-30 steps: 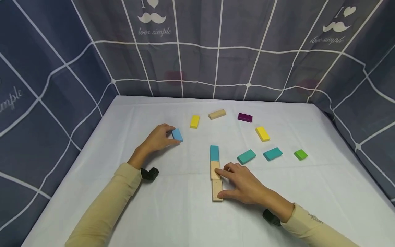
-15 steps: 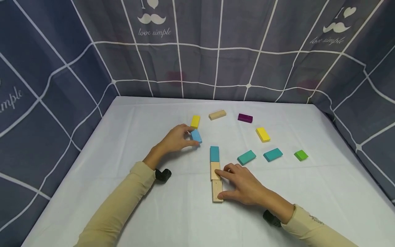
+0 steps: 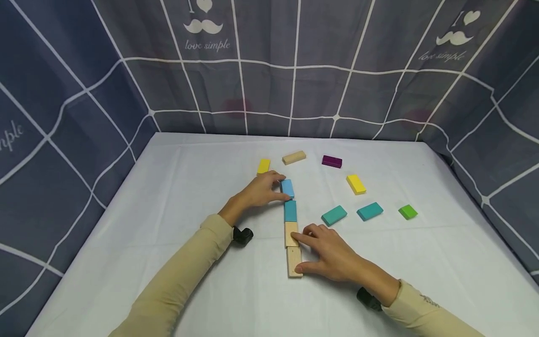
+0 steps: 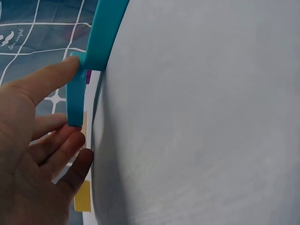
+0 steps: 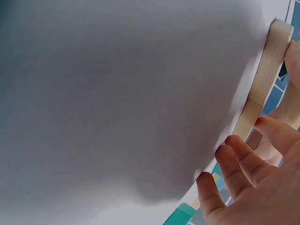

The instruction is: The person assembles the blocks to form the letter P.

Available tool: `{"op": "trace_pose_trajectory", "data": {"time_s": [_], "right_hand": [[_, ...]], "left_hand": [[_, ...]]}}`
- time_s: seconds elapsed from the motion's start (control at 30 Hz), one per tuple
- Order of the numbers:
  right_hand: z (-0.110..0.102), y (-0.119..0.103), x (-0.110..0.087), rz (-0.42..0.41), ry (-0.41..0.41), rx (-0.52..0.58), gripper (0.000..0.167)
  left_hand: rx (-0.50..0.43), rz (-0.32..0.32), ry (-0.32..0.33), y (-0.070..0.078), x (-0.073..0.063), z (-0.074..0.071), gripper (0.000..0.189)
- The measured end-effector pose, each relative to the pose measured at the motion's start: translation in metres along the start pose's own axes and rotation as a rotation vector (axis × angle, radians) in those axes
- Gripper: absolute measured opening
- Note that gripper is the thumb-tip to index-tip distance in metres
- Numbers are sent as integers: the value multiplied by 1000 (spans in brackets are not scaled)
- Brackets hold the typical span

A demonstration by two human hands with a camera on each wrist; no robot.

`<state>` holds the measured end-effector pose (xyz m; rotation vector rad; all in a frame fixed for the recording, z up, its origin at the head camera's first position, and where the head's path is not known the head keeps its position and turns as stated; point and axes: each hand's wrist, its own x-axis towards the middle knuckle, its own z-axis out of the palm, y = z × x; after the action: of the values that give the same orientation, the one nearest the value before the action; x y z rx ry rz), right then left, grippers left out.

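My left hand pinches a light blue block by its two ends, thumb at the near end and fingers at the far end. The block is just beyond the teal block that tops a straight row. In the left wrist view, the held block appears right beside the row's teal block. Two plain wooden blocks continue the row toward me: a middle one and a near one. My right hand touches these with index fingertip and thumb tip, its fingers fairly straight.
Around the row lie a yellow block, a wooden block, a purple block, another yellow block, two teal blocks and a green block. A white cloth covers the table, with a checked curtain behind.
My left hand has carried the light blue block to the right, past the yellow block, to the far end of the row. My right hand has stayed on the wooden blocks.
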<state>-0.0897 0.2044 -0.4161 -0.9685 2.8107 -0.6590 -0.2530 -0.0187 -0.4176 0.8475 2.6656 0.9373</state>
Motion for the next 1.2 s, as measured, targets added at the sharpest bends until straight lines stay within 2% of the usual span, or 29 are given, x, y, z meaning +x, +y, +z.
{"op": "trace_pose_trajectory", "data": {"time_s": [0.5, 0.63, 0.8, 1.2], "right_hand": [[0, 1, 0, -8, 2, -2, 74], [0, 1, 0, -9, -4, -5, 74], [1, 0, 1, -5, -13, -6, 74], [2, 1, 1, 0, -12, 4, 75]], "left_hand": [[-24, 5, -59, 1, 2, 2, 63], [-7, 26, -70, 1, 2, 1, 59], [-4, 39, -77, 1, 1, 1, 50], [-41, 37, -71, -3, 1, 1, 51]]}}
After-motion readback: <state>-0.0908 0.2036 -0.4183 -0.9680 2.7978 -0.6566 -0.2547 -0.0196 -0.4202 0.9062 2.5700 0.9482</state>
